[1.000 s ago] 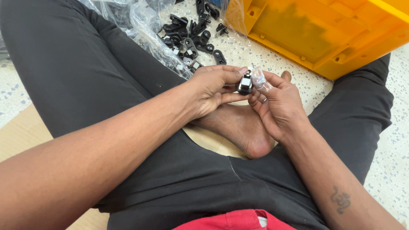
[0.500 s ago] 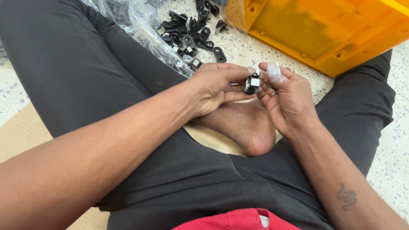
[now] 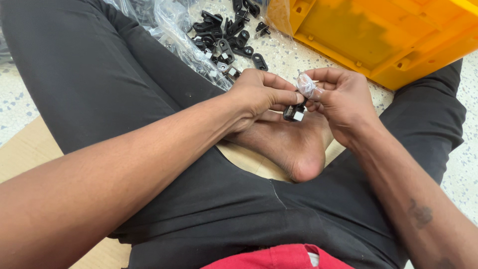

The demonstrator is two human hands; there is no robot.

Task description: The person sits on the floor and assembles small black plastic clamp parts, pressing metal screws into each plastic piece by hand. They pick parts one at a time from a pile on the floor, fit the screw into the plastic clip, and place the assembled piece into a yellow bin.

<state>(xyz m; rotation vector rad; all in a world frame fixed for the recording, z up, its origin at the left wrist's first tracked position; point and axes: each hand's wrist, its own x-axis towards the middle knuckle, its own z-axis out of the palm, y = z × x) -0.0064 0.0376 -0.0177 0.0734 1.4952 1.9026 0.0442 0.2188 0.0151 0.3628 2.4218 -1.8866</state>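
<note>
Presently the left hand (image 3: pixel 261 94) pinches a small black clip (image 3: pixel 294 113) while right-hand fingers (image 3: pixel 323 94) pinch a clear wrapper (image 3: pixel 305 84) at its twelve o'clock; a loosened pinch could drop it onto the bare foot (image 3: pixel 294 144).

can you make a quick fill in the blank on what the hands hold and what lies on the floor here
1. The left hand pinches a small black plastic part above a bare ____.
2. The right hand holds a small crumpled clear plastic ____.
3. The big plastic crate on the floor is ____ in colour.
4. The loose black plastic clips lie on the speckled ____.

Missing words: foot; bag; yellow; floor
</note>
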